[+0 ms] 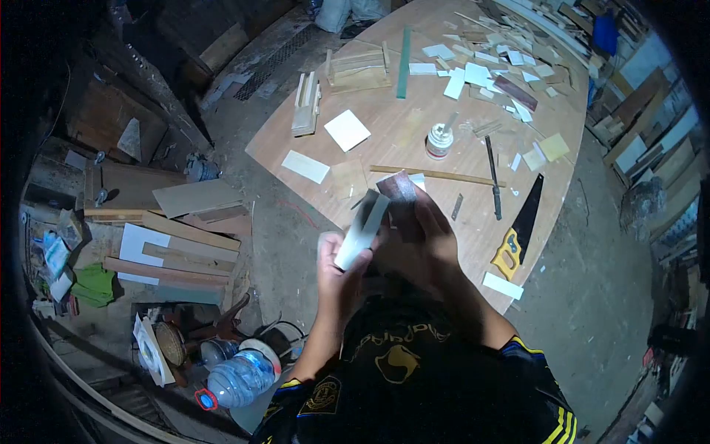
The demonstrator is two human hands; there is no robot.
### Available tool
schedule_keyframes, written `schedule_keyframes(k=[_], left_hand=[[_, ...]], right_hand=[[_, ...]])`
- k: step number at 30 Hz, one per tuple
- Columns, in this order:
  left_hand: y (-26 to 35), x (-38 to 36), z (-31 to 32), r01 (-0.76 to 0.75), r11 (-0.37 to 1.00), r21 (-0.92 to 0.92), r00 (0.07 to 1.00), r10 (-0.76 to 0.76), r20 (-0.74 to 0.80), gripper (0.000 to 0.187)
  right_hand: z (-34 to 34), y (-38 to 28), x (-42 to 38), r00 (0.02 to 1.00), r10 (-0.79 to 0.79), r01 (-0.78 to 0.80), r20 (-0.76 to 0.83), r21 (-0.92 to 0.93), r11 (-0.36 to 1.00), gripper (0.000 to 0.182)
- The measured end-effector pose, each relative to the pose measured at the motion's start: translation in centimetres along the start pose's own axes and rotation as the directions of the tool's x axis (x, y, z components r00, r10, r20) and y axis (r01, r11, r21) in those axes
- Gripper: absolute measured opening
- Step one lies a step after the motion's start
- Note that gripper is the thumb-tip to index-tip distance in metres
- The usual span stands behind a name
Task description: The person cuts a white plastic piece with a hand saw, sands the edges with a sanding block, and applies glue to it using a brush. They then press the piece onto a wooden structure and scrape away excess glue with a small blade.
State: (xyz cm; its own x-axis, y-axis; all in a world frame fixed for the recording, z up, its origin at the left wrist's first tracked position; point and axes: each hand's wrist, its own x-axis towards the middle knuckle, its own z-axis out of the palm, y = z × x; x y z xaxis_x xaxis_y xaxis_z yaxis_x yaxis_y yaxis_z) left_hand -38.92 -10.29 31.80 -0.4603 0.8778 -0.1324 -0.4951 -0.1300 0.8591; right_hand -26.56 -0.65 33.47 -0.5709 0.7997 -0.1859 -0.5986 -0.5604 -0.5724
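My left hand (336, 270) grips a small pale wooden piece (362, 229), held upright near my chest. My right hand (425, 229) presses a reddish-brown sheet that looks like sandpaper (398, 185) against the piece's upper end. Both hands hover over the near edge of a large plywood board (399, 140) lying on the floor.
On the board lie a glue jar (439, 140), a yellow-handled handsaw (520, 229), a long wooden strip (436, 175), a green ruler (403, 63), white squares (347, 130) and several offcuts. Stacked planks (177, 244) and a plastic water bottle (240, 377) are at my left.
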Motion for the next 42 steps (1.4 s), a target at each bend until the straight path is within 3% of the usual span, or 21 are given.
schedule_keyframes(k=[2, 3, 5, 8, 11, 15, 17, 18, 20, 24, 26, 27, 29, 31, 32, 33, 34, 35, 36, 40, 42], left_hand=[[-1.3, 0.0, -1.6, 0.143, 0.920, 0.365, 0.983, -0.176, 0.059, 0.037], [-0.9, 0.0, -1.1, 0.141, 0.920, 0.365, 0.983, -0.173, 0.057, 0.037], [0.0, -0.1, 0.3, 0.169, 0.925, 0.341, 0.928, -0.265, 0.261, 0.048], [0.5, -0.2, -0.1, 0.238, 0.908, 0.346, 0.885, -0.349, 0.309, 0.057], [-0.2, 0.1, -0.8, 0.159, 0.949, 0.273, 0.878, -0.262, 0.400, 0.069], [0.8, 0.4, -0.3, 0.194, 0.921, 0.338, 0.880, -0.316, 0.355, 0.081], [0.1, 0.7, -1.0, 0.248, 0.962, 0.111, 0.866, -0.272, 0.420, 0.087], [0.4, 0.6, -0.9, 0.248, 0.962, 0.112, 0.867, -0.272, 0.418, 0.087], [1.3, 0.2, -0.6, 0.517, 0.806, -0.288, 0.830, -0.391, 0.397, 0.087], [0.7, 0.2, -0.8, 0.578, 0.778, -0.247, 0.808, -0.501, 0.310, 0.065], [-1.2, 0.3, -1.8, 0.228, 0.921, 0.316, 0.902, -0.322, 0.288, 0.045], [-1.0, 0.3, -1.7, 0.229, 0.921, 0.313, 0.904, -0.321, 0.284, 0.045], [-0.4, 0.6, -1.1, 0.043, 0.800, 0.598, 0.959, -0.201, 0.200, 0.030], [0.8, 0.3, 0.8, 0.029, 0.706, 0.707, 0.980, -0.161, 0.120, 0.029], [1.0, 0.3, 1.4, 0.023, 0.597, 0.802, 0.993, -0.108, 0.052, 0.029], [0.9, 0.4, 1.1, 0.022, 0.597, 0.802, 0.993, -0.109, 0.054, 0.029], [0.7, 0.6, 0.6, -0.289, 0.496, 0.819, 0.949, 0.039, 0.311, 0.030], [0.4, 0.9, 0.2, -0.572, 0.346, 0.744, 0.816, 0.149, 0.558, 0.031], [-0.3, 0.3, 0.8, -0.290, 0.567, 0.771, 0.954, 0.102, 0.283, 0.032], [1.2, 0.5, 1.8, -0.074, 0.687, 0.723, 0.989, -0.045, 0.144, 0.034], [4.0, 1.3, 3.6, -0.067, 0.232, 0.970, 0.905, -0.395, 0.157, 0.031]], right_hand=[[-1.2, 0.1, 0.4, 0.999, -0.041, 0.039, -0.008, -0.143, 0.989, 0.041], [-1.6, 0.2, 0.6, 0.997, -0.081, 0.077, -0.004, -0.284, 0.956, 0.039], [-1.8, 0.3, 0.6, 0.994, -0.110, 0.100, -0.008, -0.358, 0.928, 0.038], [-0.9, -0.8, -0.1, 0.995, -0.098, 0.071, -0.030, -0.493, 0.867, 0.036], [-0.8, -1.4, -0.2, 0.997, -0.077, 0.045, -0.028, -0.592, 0.805, 0.035], [-0.9, -1.8, 0.0, 0.996, -0.090, 0.075, 0.007, -0.613, 0.787, 0.036], [-0.4, -2.1, -0.2, 0.996, -0.083, 0.081, 0.024, -0.587, 0.805, 0.035], [-0.3, -2.1, -0.3, 0.996, -0.079, 0.088, 0.040, -0.561, 0.823, 0.035], [-0.9, -1.7, -0.3, 0.994, -0.072, 0.108, 0.083, -0.622, 0.776, 0.036], [-1.6, -1.4, -0.5, 0.982, -0.055, 0.177, 0.182, -0.765, 0.620, 0.032], [-1.4, -1.6, -0.5, 0.987, -0.066, 0.147, 0.143, -0.687, 0.712, 0.031], [-1.2, -1.8, -0.5, 0.992, -0.076, 0.120, 0.099, -0.598, 0.793, 0.031], [-0.7, -2.3, -0.7, 0.984, -0.131, 0.176, 0.118, -0.616, 0.767, 0.031], [-0.4, -3.2, -1.1, 0.973, -0.188, 0.232, 0.137, -0.633, 0.739, 0.031], [-0.4, -3.8, -1.3, 0.890, -0.256, 0.455, 0.378, -0.780, 0.429, 0.032], [-0.3, -4.3, -1.5, 0.763, -0.222, 0.632, 0.607, -0.773, 0.059, 0.033], [0.4, -4.4, -2.0, 0.763, -0.224, 0.631, 0.606, -0.774, 0.057, 0.033], [1.3, -4.0, -2.6, 0.732, -0.190, 0.673, 0.655, -0.738, 0.047, 0.034], [1.8, -3.8, -2.9, 0.697, -0.156, 0.713, 0.700, -0.700, 0.041, 0.035], [1.0, -3.9, -2.1, 0.673, -0.117, 0.731, 0.730, -0.681, -0.047, 0.038], [0.3, -3.7, -0.7, 0.718, -0.150, 0.670, 0.679, -0.734, -0.115, 0.038]])
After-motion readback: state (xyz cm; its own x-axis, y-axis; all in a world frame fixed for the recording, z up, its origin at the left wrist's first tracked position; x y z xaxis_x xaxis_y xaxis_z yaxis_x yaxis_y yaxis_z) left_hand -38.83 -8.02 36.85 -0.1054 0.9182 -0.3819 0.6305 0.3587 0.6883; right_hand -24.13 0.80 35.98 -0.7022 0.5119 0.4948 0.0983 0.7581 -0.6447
